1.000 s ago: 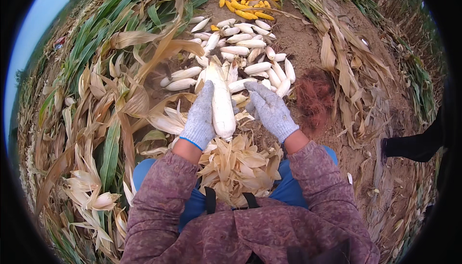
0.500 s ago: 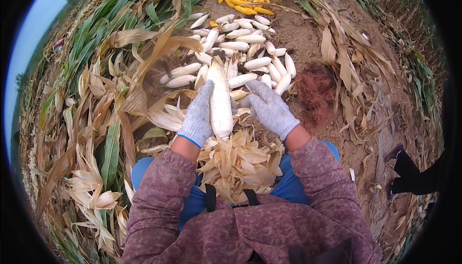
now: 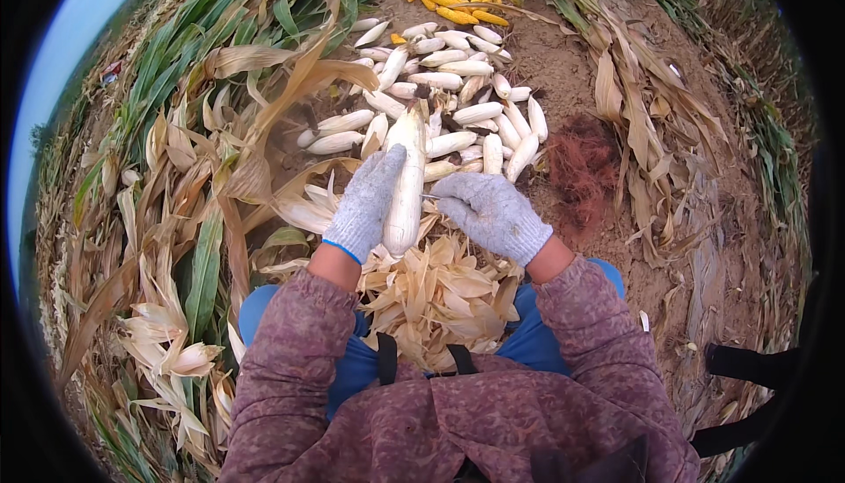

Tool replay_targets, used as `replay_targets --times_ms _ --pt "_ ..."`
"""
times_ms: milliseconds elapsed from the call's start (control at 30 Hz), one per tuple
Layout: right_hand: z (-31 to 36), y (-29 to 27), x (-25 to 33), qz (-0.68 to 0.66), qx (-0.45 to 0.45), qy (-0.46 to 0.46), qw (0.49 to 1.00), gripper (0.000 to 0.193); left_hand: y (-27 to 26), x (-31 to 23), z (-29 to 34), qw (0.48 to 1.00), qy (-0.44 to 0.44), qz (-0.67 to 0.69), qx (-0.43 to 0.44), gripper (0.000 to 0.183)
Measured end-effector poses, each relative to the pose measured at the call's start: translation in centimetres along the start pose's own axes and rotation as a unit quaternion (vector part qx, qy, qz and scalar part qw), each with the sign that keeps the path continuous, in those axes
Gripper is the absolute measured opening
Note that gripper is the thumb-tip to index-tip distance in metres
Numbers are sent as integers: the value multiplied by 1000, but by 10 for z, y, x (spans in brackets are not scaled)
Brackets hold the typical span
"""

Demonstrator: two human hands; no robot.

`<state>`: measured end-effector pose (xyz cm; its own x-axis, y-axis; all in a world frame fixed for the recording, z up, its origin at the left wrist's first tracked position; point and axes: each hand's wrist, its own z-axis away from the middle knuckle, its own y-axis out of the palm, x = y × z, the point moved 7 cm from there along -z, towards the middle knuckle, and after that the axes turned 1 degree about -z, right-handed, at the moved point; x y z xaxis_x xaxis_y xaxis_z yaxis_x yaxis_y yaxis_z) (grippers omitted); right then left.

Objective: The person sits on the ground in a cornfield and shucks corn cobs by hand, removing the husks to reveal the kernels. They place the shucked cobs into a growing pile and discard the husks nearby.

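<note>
The heap of pale-husked maize ears (image 3: 466,68) lies in front. Nearer, above loose dry husks (image 3: 440,294), one large maize ear (image 3: 407,197) has swung its lower end leftward. The left hand (image 3: 368,199) is clamped along its left side. The right hand (image 3: 487,210) has come closer, fingers folded together on a thin pin (image 3: 429,196), so pin and ear now almost meet; contact I cannot tell.

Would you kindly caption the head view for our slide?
Gloved left hand holds a corn ear near dry husks, pale ears beyond.
</note>
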<state>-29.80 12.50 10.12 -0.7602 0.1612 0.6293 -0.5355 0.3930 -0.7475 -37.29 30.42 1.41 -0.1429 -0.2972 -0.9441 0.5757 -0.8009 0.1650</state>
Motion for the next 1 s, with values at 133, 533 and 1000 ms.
replay_targets --times_ms 133,533,1000 --pt "1 1 9 -7 26 7 1000 24 -9 17 -7 969 173 -161 78 48" --pt "-9 -66 -60 88 -120 86 985 23 43 -6 72 980 -107 -42 163 60" --pt "-2 -31 -36 -56 -19 82 995 19 20 7 35 960 -97 260 38 40"
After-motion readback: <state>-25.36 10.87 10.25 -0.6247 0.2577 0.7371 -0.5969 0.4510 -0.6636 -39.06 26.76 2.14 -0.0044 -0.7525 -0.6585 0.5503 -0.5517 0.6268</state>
